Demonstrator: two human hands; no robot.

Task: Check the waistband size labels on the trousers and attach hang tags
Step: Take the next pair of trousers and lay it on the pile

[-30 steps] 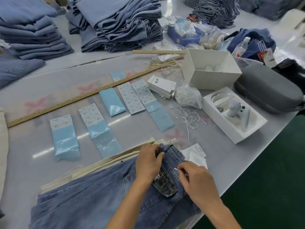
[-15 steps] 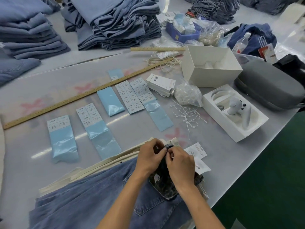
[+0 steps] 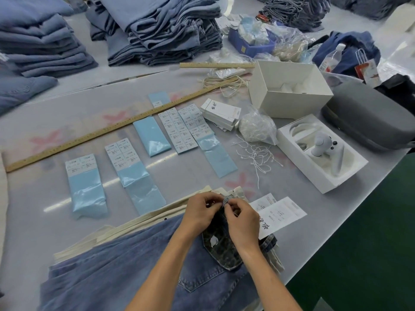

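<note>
My right hand [image 3: 241,223] has joined my left hand [image 3: 199,213], both pinching the jeans [image 3: 125,274] belt loop [image 3: 226,199], hang tags [image 3: 280,212] just right, grey table [image 3: 33,221] beneath.

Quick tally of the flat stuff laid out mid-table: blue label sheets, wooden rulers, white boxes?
Blue label sheets: 6
Wooden rulers: 2
White boxes: 2
Total: 10
</note>
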